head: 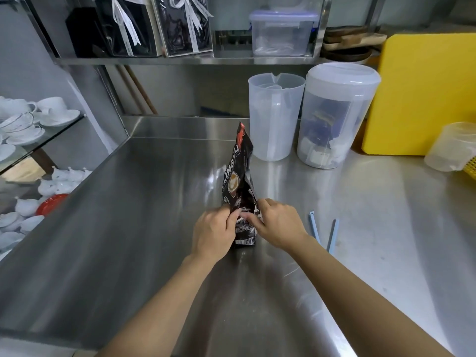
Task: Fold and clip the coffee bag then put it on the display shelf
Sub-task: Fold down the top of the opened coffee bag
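Note:
A black coffee bag (pixel 238 173) with white lettering and a red tip lies lengthwise on the steel counter (pixel 144 202), its far end raised. My left hand (pixel 215 231) and my right hand (pixel 279 224) both pinch the bag's near end from either side, fingers closed on the foil. A pale blue bag clip (pixel 325 231) lies open in a V on the counter, just right of my right wrist. The steel display shelf (pixel 159 60) runs above the counter at the back.
Two translucent plastic jugs (pixel 275 117) (pixel 334 117) stand behind the bag, a yellow cutting board (pixel 422 94) leans at the right, and a small plastic container (pixel 453 148) sits beside it. Ribboned gift boxes (pixel 154 24) and a clear lidded box (pixel 282 32) occupy the shelf. White cups (pixel 33 119) sit on glass shelves at left.

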